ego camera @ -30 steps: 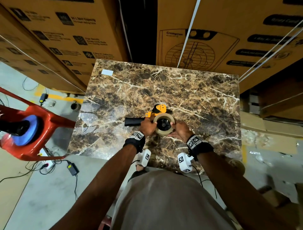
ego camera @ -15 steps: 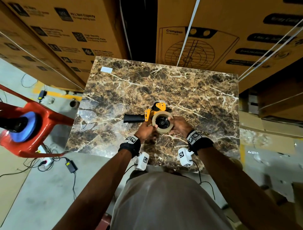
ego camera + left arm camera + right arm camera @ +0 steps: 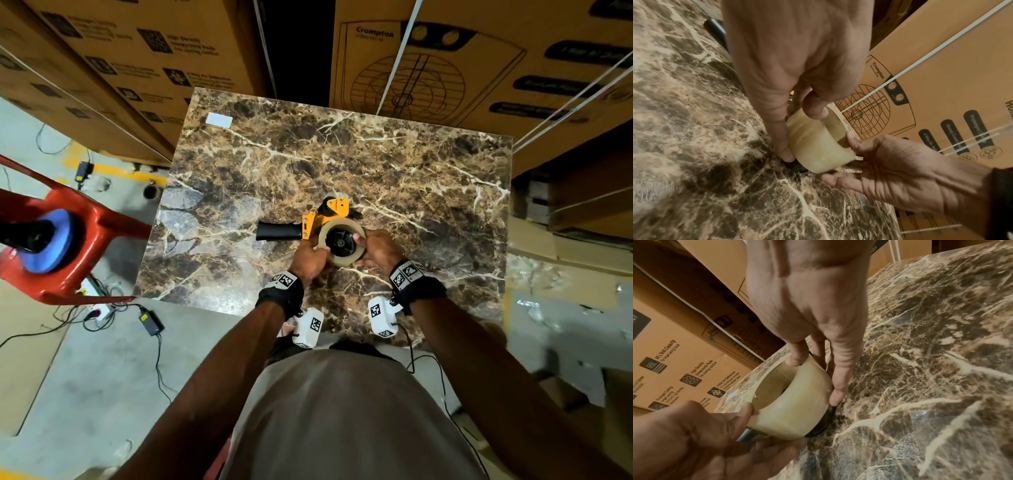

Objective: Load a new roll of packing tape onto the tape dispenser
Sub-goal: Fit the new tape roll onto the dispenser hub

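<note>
Both hands are gripping the tape roll [image 3: 342, 242] sitting over the black hub of the tape dispenser [image 3: 325, 216], which is lying on the marble tabletop [image 3: 411, 178]. Left hand [image 3: 308, 257] is pinching the near-left rim, right hand [image 3: 378, 248] the right rim.

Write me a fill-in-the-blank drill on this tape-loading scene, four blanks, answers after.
1. The tape roll is held by ___ hands.
2. The dispenser lies on the ___ table.
3. The dispenser's handle is coloured ___.
4. In the head view, the handle points toward the red ___ at the left.

Missing words: both; marble; black; chair
</note>
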Tool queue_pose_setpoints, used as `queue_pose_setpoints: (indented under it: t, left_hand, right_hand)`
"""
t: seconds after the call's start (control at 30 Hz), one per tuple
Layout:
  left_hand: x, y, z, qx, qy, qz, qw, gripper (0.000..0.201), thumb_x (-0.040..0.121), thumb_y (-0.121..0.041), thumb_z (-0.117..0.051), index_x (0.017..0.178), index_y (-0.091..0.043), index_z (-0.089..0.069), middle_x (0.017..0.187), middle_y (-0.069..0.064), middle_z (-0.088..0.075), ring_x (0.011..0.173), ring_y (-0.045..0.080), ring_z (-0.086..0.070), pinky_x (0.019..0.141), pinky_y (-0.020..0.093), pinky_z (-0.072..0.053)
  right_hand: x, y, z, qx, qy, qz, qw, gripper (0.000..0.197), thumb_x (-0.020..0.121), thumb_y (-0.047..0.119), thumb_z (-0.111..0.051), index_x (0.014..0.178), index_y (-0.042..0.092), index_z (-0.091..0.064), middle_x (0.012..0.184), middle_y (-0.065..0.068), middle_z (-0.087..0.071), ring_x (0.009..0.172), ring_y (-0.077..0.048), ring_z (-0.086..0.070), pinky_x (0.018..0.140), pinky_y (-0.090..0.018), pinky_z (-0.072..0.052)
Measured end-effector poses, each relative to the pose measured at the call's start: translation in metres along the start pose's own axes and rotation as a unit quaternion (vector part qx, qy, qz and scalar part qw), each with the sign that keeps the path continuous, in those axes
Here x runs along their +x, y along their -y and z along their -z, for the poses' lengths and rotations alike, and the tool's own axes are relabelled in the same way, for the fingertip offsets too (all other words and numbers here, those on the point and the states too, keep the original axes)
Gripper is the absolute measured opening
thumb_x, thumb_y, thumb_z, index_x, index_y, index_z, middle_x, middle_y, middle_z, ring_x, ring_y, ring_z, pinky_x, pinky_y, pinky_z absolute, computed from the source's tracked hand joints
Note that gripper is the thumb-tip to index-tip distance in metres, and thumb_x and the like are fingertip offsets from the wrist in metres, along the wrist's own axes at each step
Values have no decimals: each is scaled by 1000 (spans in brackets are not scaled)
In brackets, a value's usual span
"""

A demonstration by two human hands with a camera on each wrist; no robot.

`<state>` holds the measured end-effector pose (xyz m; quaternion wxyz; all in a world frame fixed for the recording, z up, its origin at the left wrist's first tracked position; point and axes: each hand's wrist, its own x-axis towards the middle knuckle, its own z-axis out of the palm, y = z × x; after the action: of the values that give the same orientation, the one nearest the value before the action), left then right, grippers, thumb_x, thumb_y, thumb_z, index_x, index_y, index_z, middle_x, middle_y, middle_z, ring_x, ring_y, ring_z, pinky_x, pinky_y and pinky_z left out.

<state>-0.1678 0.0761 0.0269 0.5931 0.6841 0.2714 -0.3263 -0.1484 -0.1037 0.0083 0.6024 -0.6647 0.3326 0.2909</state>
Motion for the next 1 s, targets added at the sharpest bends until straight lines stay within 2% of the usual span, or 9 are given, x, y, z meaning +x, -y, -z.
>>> queue_pose_setpoints:
  t: [0.17, 0.23, 0.3, 0.37, 0.47, 0.57, 0.77, 0.9, 1.0]
  left_hand:
    - [46, 34, 2, 60, -1, 28, 998, 53, 66, -36, -65, 117, -21, -66, 106, 10, -75, 97, 33, -73, 85, 54, -60]
    - [32, 23, 0, 84, 23, 56, 995, 51, 58, -41, -70, 104, -18, -70, 98, 12, -76, 92, 34, -73, 85, 56, -60]
    - [-8, -7, -1, 101, 52, 70, 991, 26, 69, -34, -76, 84, -13, -71, 81, 12, -75, 73, 29, -70, 81, 51, -61]
    - [-18, -18, 1, 119, 67, 65, 988, 17, 83, -29, -75, 81, -13, -69, 72, 10, -71, 60, 26, -64, 68, 41, -58]
    - [-14, -26, 10, 172, 31, -2, 985, 41, 84, -56, -68, 95, -16, -71, 90, 7, -76, 82, 27, -72, 82, 46, -61]
    - [-5, -34, 15, 236, 14, -78, 969, 40, 100, -44, -54, 124, -14, -66, 116, 11, -71, 102, 28, -68, 92, 46, -57]
    - [4, -30, 14, 249, 53, -75, 964, 32, 98, -20, -57, 127, -8, -59, 119, 22, -68, 108, 39, -67, 90, 54, -57]
    - [-3, -28, 16, 106, 83, -27, 990, 20, 101, -10, -57, 118, -18, -63, 117, 12, -67, 103, 29, -66, 88, 49, -60]
    - [-2, -23, 17, 84, 90, -16, 992, 22, 100, -9, -59, 118, -20, -64, 112, 7, -67, 103, 27, -66, 89, 49, -59]
  right_hand:
    - [7, 9, 3, -49, 19, 23, 998, 19, 99, 23, -66, 95, 5, -73, 104, -24, -74, 95, -42, -73, 80, -56, -61]
    - [12, 10, 8, -90, 14, 39, 995, 42, 88, 46, -76, 84, 4, -71, 97, -27, -74, 89, -41, -73, 83, -64, -58]
    - [22, 4, 13, -148, -25, 54, 987, 90, 61, 83, -73, 84, -4, -67, 85, -27, -72, 75, -38, -73, 74, -58, -61]
    - [7, 10, 12, -213, -82, 59, 972, 100, 56, 95, -62, 80, -2, -66, 68, -19, -70, 61, -34, -71, 58, -42, -59]
    - [-13, 15, 7, -233, -90, 61, 967, 62, 94, 59, -60, 80, 0, -70, 64, -9, -68, 55, -24, -67, 47, -26, -51]
    - [-14, 13, 4, -246, -87, 64, 963, 41, 103, 35, -55, 85, 1, -70, 75, -11, -66, 69, -26, -62, 53, -25, -40]
    - [-4, 2, 0, -185, -81, 95, 975, 43, 102, 26, -55, 63, 9, -64, 68, -10, -63, 69, -28, -63, 66, -39, -49]
    - [2, -5, -1, -157, -67, 90, 981, 45, 104, 34, -53, 91, -5, -71, 71, -9, -60, 69, -23, -56, 68, -44, -52]
    - [4, -5, -4, -177, -78, 105, 976, 47, 104, 35, -52, 67, 7, -63, 64, -7, -57, 64, -23, -55, 64, -42, -51]
